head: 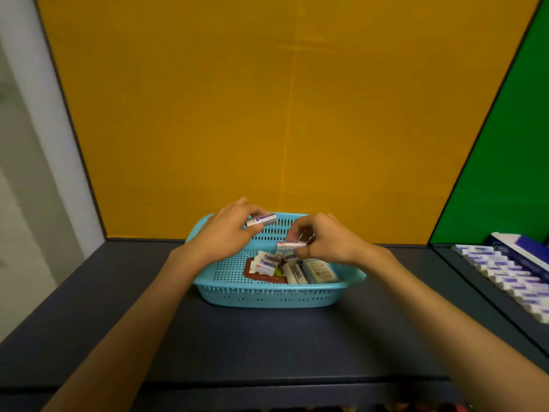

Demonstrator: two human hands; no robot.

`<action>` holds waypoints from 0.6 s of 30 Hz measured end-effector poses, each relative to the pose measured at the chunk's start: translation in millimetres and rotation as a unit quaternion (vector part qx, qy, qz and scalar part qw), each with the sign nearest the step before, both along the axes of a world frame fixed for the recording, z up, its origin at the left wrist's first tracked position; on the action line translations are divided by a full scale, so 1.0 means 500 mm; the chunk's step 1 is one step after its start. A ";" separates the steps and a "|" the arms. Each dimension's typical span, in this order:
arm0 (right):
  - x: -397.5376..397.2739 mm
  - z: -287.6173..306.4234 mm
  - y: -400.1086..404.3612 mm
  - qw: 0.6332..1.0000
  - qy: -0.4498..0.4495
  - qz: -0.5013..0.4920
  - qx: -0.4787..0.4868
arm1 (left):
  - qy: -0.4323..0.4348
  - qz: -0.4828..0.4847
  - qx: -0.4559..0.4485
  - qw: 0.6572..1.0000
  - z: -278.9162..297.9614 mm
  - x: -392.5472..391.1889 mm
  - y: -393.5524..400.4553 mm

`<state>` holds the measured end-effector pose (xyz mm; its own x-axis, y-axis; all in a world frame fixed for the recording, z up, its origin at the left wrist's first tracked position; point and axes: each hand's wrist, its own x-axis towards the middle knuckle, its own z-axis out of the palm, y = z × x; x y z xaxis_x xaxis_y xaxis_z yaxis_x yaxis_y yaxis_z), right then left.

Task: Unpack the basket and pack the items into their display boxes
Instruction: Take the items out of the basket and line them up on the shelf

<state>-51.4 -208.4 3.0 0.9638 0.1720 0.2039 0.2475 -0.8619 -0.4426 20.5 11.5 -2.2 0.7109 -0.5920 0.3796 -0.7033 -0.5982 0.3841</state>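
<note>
Both hands are up over the blue basket (pixel 269 295), each busy with one small white-and-purple pack. The left hand (pixel 227 230) pinches a pack (pixel 261 219) between thumb and the fingers (pixel 256 228), holding it above the far rim. The right hand (pixel 323 240) has its fingers (pixel 292 231) curled round a second pack (pixel 291 245), lifted just clear of the heap below.

Beneath the right hand's fingers, more packs (pixel 269 264) lie jumbled on the basket floor. Just to the near side of those fingers sits a larger pale box with a printed label (pixel 319 272), and under the pile is something flat and brown (pixel 261 278); what it is I cannot tell.

Far off to the right of both hands, on the adjoining stretch of the dark table (pixel 267 346), a display box (pixel 518 281) already shows a long row of the same white-and-purple packs, its lid standing at the far end.

By my reckoning the job is well along: the row looks mostly filled, yet a good handful remains in the basket, and the two packs in hand have not reached the box. The larger box and the brown piece look unsorted too.
</note>
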 end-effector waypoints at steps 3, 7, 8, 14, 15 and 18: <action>-0.059 0.019 -0.058 0.999 -0.017 -0.036 0.030 | -0.009 -0.031 -0.024 0.999 0.014 -0.027 -0.058; -0.148 0.033 -0.146 0.997 -0.025 -0.053 0.054 | -0.010 -0.081 -0.048 0.996 0.033 -0.075 -0.153; -0.172 0.032 -0.169 0.996 -0.032 -0.060 0.057 | -0.011 -0.090 -0.051 0.995 0.037 -0.091 -0.178; -0.337 0.006 -0.315 0.988 -0.061 -0.103 0.095 | 0.012 -0.147 -0.048 0.988 0.033 -0.208 -0.337; -0.367 0.001 -0.341 0.988 -0.053 -0.106 0.104 | 0.017 -0.155 -0.046 0.987 0.030 -0.232 -0.364; -0.457 -0.017 -0.425 0.985 -0.035 -0.118 0.123 | 0.028 -0.169 -0.039 0.985 0.016 -0.307 -0.448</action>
